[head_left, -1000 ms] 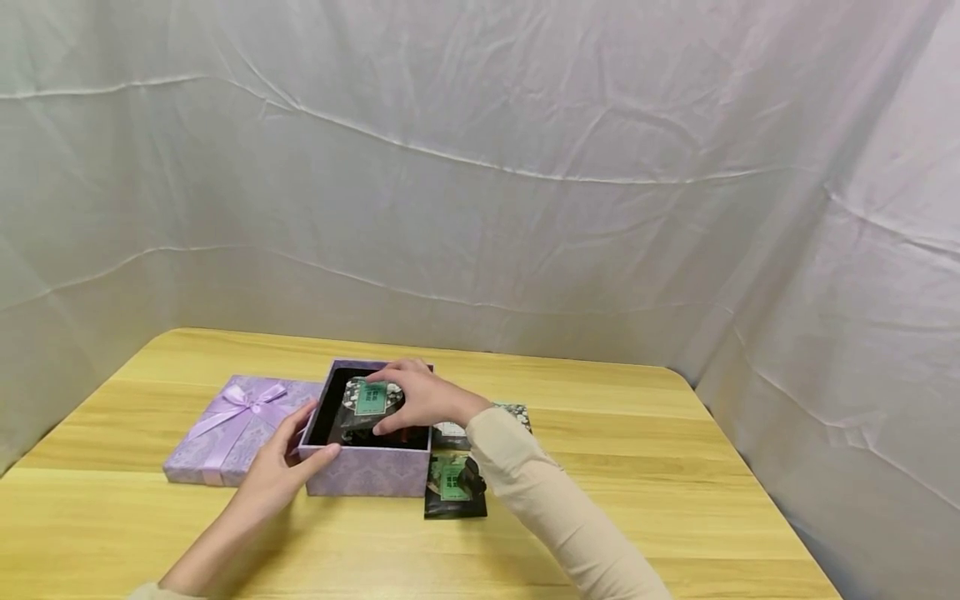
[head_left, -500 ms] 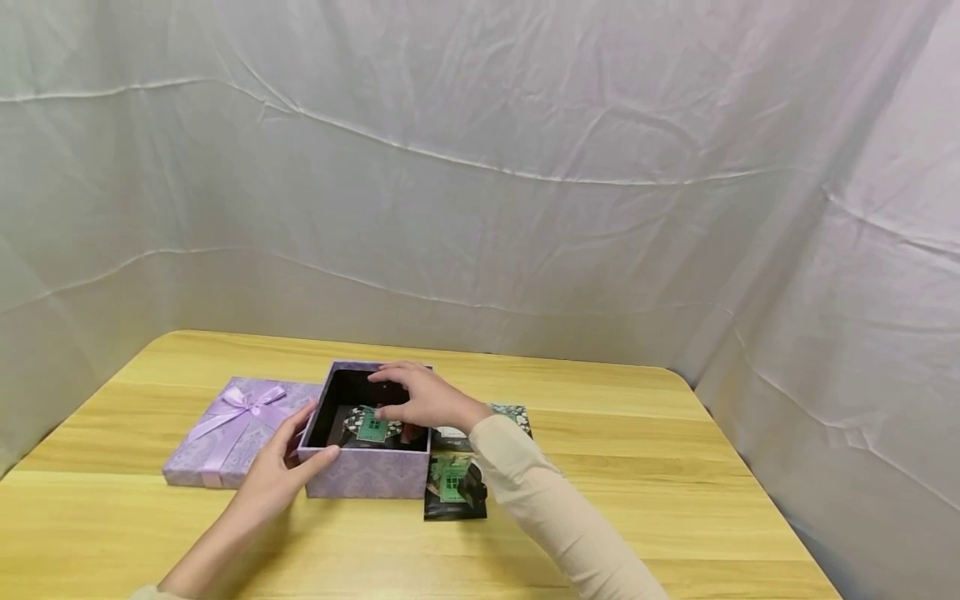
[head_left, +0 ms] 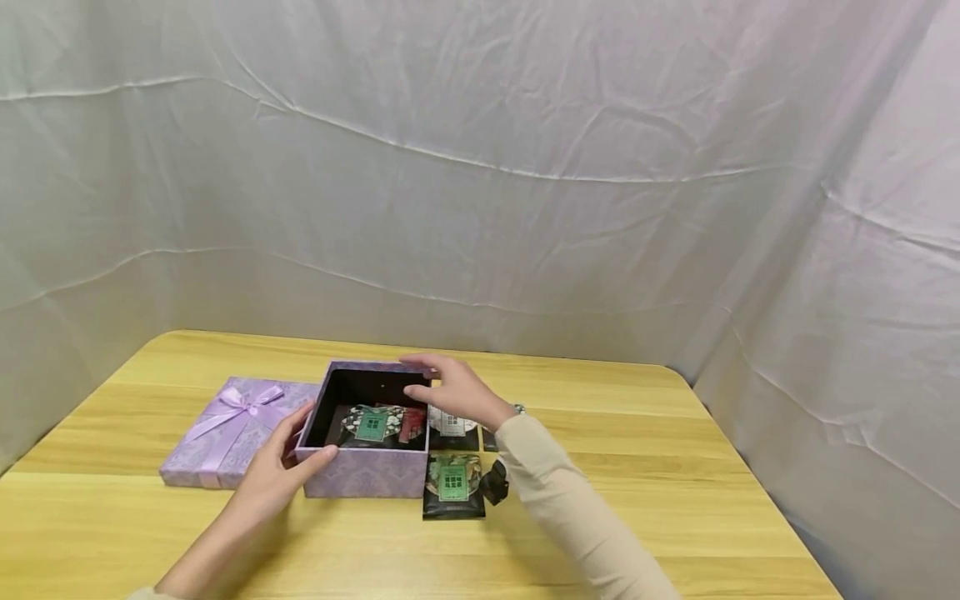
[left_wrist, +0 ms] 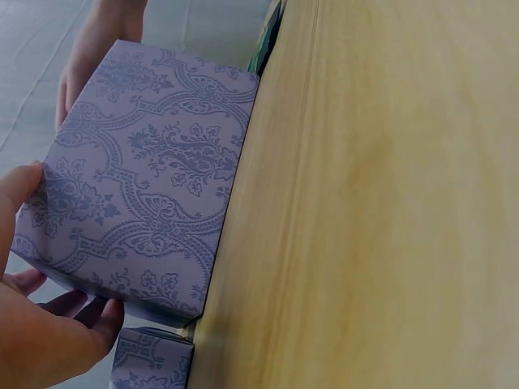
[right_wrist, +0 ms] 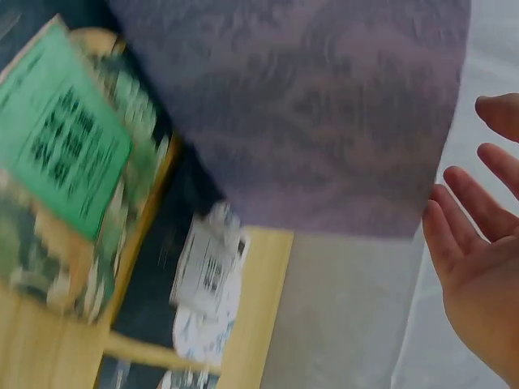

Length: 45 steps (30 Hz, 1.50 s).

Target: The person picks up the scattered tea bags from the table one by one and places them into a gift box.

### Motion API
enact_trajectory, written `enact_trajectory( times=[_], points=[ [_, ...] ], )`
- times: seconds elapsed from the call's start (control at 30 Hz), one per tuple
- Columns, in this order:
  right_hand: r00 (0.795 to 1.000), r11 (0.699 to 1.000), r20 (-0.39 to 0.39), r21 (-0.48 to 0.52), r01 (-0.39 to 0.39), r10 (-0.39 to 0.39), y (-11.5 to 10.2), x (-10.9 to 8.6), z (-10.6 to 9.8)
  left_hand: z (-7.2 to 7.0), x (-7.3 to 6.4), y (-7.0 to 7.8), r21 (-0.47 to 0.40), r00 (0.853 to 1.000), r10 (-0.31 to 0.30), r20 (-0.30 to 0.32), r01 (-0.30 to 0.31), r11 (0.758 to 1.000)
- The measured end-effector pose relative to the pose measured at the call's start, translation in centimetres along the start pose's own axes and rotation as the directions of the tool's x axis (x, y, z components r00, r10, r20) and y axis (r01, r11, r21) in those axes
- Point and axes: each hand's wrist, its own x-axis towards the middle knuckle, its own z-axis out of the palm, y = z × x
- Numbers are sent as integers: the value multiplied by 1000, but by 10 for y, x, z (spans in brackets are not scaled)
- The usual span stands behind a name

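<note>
The purple patterned gift box (head_left: pixel 366 473) stands uncovered. My left hand (head_left: pixel 281 467) holds its near left corner, thumb on the front and fingers along the left side, as the left wrist view also shows. Inside lie a black sachet with a green label (head_left: pixel 372 425) and a red-marked sachet (head_left: pixel 411 424) partly under it. My right hand (head_left: pixel 467 390) is over the box's right rim, holding nothing; its fingers (right_wrist: pixel 468 212) are loosely spread beside the box in the right wrist view.
The purple lid (head_left: pixel 236 429) with a ribbon bow lies left of the box. To its right are a green-labelled sachet (head_left: pixel 453 486) and a white-labelled sachet (head_left: pixel 452 428), with another partly hidden by the right arm. Pale cloth (head_left: pixel 480 225) hangs behind the table.
My right hand has let go of the green-labelled sachet, which now lies on the box's bottom, and has moved up and right to the rim. The left hand has stayed on the box.
</note>
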Motion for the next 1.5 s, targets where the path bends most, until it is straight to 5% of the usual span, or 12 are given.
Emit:
enact_trajectory(
  times=[0.23,0.63,0.87,1.03,1.5],
  points=[
    [998,998,-18,33,-52,53,20,-13,-16,0,0,-1,-1,1000,-1,-3,1,1000],
    [995,994,35,-56,-94,97,60,-34,-37,0,1,0,5,1000,-6,-1,6,1000],
    [962,970,132,-77,-229,237,86,-54,-45,0,0,-1,0,1000,-3,-4,3,1000],
    [943,950,127,-91,-299,309,101,-65,-47,1,0,-1,0,1000,0,-4,0,1000],
    [951,966,175,-98,-241,255,123,-83,-48,1,0,-2,-10,1000,-4,-6,4,1000]
  ],
)
